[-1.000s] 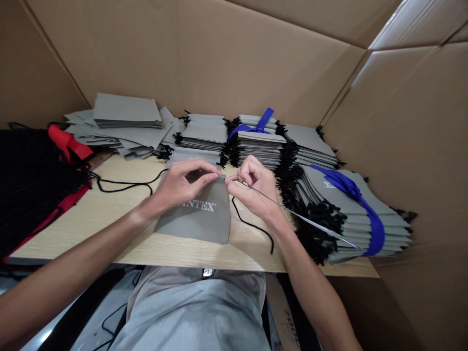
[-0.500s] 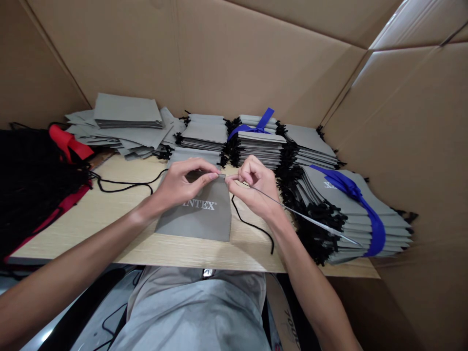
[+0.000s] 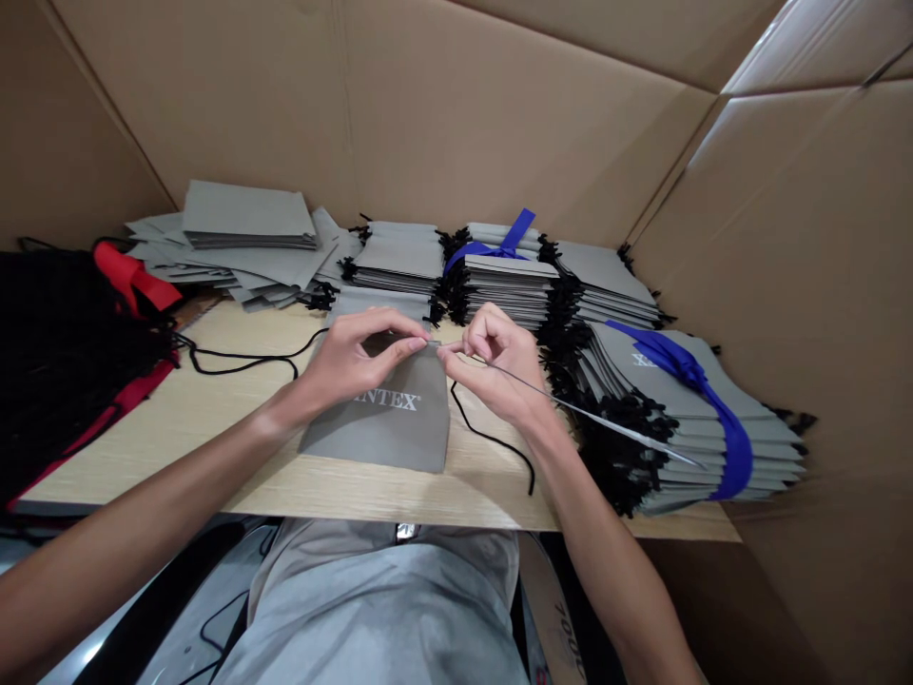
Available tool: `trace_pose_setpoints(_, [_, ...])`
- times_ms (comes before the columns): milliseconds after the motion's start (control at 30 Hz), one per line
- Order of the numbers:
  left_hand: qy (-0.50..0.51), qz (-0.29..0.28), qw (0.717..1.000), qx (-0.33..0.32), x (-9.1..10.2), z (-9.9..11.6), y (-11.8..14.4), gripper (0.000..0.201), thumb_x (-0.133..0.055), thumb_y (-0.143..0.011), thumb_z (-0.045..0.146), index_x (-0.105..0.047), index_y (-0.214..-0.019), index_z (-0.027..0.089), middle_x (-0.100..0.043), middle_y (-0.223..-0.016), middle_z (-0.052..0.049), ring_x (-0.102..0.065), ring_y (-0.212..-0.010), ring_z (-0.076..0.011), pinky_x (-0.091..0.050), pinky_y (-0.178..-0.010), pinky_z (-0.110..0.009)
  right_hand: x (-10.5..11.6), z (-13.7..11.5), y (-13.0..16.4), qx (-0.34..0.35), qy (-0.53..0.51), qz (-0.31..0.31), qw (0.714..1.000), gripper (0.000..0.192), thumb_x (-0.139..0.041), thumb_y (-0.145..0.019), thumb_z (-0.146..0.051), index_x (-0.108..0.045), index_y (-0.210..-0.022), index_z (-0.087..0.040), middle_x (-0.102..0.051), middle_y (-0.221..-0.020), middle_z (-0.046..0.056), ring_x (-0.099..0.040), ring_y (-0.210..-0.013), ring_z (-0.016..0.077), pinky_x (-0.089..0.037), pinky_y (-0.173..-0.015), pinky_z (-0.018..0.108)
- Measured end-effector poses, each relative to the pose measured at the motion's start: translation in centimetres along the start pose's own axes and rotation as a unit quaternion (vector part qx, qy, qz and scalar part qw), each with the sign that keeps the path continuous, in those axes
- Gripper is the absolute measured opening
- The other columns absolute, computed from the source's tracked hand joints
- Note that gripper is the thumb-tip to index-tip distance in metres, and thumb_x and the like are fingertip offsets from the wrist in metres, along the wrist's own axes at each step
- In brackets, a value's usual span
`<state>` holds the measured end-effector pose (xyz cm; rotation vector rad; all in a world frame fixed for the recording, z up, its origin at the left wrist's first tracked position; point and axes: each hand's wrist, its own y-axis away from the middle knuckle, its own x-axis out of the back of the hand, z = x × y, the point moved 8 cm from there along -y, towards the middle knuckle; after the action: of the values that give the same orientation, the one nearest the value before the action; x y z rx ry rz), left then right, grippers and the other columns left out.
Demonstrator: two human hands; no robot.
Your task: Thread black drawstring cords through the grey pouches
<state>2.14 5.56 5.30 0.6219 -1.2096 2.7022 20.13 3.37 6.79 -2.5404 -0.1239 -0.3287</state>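
A grey drawstring bag (image 3: 389, 442) with white INTEX lettering lies partly on the table. My left hand (image 3: 360, 350) pinches its upper right corner between thumb and fingers. Just beside that corner, my right hand (image 3: 505, 363) is closed on a thin metal threading rod (image 3: 606, 419), which slants back over my right wrist. The fingertips hide the rod's front end, so I cannot tell how far it goes into the bag's hem. A black cord (image 3: 492, 440) curves down the table to the right of the bag. Another black cord (image 3: 246, 361) trails off to the left.
Stacks of corded grey bags (image 3: 399, 255) stand along the cardboard wall (image 3: 456, 105). At the right is a bundle tied with blue ribbon (image 3: 734, 447). Loose grey pieces (image 3: 249, 214) are piled at the back left, near a heap of black cords (image 3: 64, 352) with a red ribbon (image 3: 132, 276).
The bag's lower part has swung very slightly to the left. Both hands keep nearly the same place and grip, with the right fingertips closed a little tighter.
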Motion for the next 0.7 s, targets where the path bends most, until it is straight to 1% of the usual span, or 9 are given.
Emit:
trace_pose_setpoints(233, [0.006, -0.003, 1.0, 0.008, -0.06, 0.1, -0.05, 0.018, -0.077, -0.094, 0.041, -0.084, -0.088, 0.026, -0.084, -0.088, -0.005, -0.074, -0.079, -0.0227, -0.059, -0.081, -0.035, -0.2, -0.07, 0.03, 0.007, -0.02, 0.01, 1.0, 0.041, -0.07, -0.073, -0.022, -0.03, -0.064, -0.025, -0.039, -0.079, -0.003, -0.045, -0.07, 0.0136, -0.056, -0.07, 0.031])
trace_pose_setpoints(367, [-0.004, -0.004, 1.0, 0.013, -0.1, -0.03, -0.03, 0.02, -0.075, -0.094, 0.043, -0.084, -0.089, 0.026, -0.084, -0.089, -0.005, -0.075, -0.081, -0.0234, -0.059, -0.081, -0.035, -0.21, -0.04, 0.02, -0.001, -0.002, 0.011, 1.0, 0.041, -0.07, -0.073, -0.022, -0.03, -0.064, -0.025, -0.04, -0.078, -0.003, -0.045, -0.071, 0.0142, -0.054, -0.07, 0.031])
trace_pose_setpoints(467, [-0.007, -0.003, 1.0, 0.01, -0.04, -0.03, -0.04, 0.02, -0.076, -0.094, 0.043, -0.084, -0.09, 0.026, -0.085, -0.09, -0.005, -0.075, -0.081, -0.0233, -0.059, -0.08, -0.035, -0.17, -0.15, 0.04, 0.004, 0.007, 0.011, 1.0, 0.04, -0.069, -0.074, -0.022, -0.03, -0.064, -0.025, -0.04, -0.078, -0.003, -0.044, -0.071, 0.0141, -0.052, -0.069, 0.03])
trace_pose_setpoints(600, [-0.009, -0.002, 1.0, 0.004, 0.03, -0.04, -0.05, 0.019, -0.075, -0.095, 0.041, -0.084, -0.091, 0.025, -0.085, -0.091, -0.005, -0.075, -0.08, -0.0223, -0.06, -0.081, -0.034, -0.06, -0.5, 0.09, 0.03, 0.006, 0.014, 0.999, 0.038, -0.068, -0.076, -0.019, -0.032, -0.065, -0.025, -0.04, -0.077, -0.004, -0.042, -0.069, 0.0138, -0.045, -0.065, 0.03])
trace_pose_setpoints(700, [-0.005, -0.001, 1.0, 0.013, 0.04, -0.25, -0.01, 0.02, -0.075, -0.095, 0.043, -0.084, -0.091, 0.025, -0.085, -0.092, -0.006, -0.075, -0.081, -0.023, -0.06, -0.082, -0.035, 0.15, -0.6, 0.05, 0.042, 0.012, 0.017, 0.999, 0.039, -0.069, -0.078, -0.018, -0.032, -0.065, -0.025, -0.04, -0.077, -0.004, -0.041, -0.068, 0.0139, -0.042, -0.064, 0.03])
